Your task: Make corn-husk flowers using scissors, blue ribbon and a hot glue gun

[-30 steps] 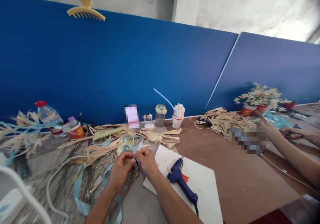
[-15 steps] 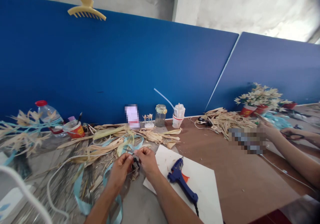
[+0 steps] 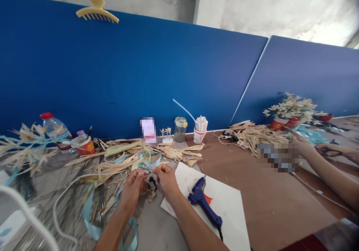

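Observation:
My left hand (image 3: 134,185) and my right hand (image 3: 166,178) are close together low in the middle of the view, both with fingers pinched. Between them they grip a thin pale strip that runs from one thumb to the other, above a small dark object (image 3: 152,183) I cannot make out. Dried straw leaves (image 3: 123,161) and pale blue ribbon (image 3: 91,221) lie under and around my left hand. A blue glue gun (image 3: 203,202) rests on a white sheet (image 3: 227,206) just right of my right hand.
A blue partition (image 3: 140,71) stands behind the table, with a yellow hair claw (image 3: 97,9) on top. Along it stand a water bottle (image 3: 54,129), red cup (image 3: 84,145), jar (image 3: 180,128) and lidded cup (image 3: 200,129). Another person's arms (image 3: 325,168) work at the right beside straw flowers (image 3: 291,109).
My hands have drawn slightly apart, stretching the thin strip between them. My left hand has shifted a little to the left and its fingers have curled tighter.

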Demonstrator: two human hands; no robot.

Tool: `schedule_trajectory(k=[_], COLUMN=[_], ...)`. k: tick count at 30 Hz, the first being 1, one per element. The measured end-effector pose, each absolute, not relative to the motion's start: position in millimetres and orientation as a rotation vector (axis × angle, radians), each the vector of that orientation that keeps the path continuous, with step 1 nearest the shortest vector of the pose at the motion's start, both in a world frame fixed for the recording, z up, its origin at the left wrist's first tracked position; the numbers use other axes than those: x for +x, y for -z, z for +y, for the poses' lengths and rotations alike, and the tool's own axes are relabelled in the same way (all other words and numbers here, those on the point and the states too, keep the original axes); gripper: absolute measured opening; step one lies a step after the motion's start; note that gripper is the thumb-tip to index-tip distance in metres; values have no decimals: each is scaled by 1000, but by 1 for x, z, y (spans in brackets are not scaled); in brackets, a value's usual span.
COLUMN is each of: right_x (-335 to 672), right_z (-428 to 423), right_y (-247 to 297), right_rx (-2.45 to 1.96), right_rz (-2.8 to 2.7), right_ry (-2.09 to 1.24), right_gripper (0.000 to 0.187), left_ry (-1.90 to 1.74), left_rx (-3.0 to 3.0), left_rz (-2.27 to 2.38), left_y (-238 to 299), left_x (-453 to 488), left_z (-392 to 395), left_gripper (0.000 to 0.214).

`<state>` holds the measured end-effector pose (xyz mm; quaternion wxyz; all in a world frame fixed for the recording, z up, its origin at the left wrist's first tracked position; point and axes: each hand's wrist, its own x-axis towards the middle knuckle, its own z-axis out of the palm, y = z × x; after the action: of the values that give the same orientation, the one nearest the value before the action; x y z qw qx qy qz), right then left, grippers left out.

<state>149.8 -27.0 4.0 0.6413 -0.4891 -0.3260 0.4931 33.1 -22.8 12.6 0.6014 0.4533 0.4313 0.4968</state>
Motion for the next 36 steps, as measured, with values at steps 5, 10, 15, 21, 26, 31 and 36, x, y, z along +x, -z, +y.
schedule_trajectory(k=[5,10,15,21,26,31,36], right_x=[150,148,148,149,150,148,150], right_z=[-28,-28,-28,-26,-26,-30,-30], right_y=[-3,-2,-2,-1,-4,-8,-8], right_rx=[-1105,-1098,-1116,-1127,-1129,-1101,-1055], right_rz=[-750,-768,-794,-813,-827,-813,-660], right_ry=[-1147,-1157,-1138,-1129,-1122,-1164,-1249], right_gripper=[24,26,27,24,23,23,26], left_ry=[-1157,-1083,-1085,-1099,-1085,-1144,-1155], left_rx=[1177,1272,1318,1328,1155,873,729], left_rz=[1007,1075,1139,1198,1116,925,716], left_y=[-17,-11,-10,-10,-6,-12,-23], left_x=[36,35,33,32,32,35,32], left_z=[-26,-25,-23,-22,-21,-23,-26], left_gripper=[41,31,34,38,42,45,37])
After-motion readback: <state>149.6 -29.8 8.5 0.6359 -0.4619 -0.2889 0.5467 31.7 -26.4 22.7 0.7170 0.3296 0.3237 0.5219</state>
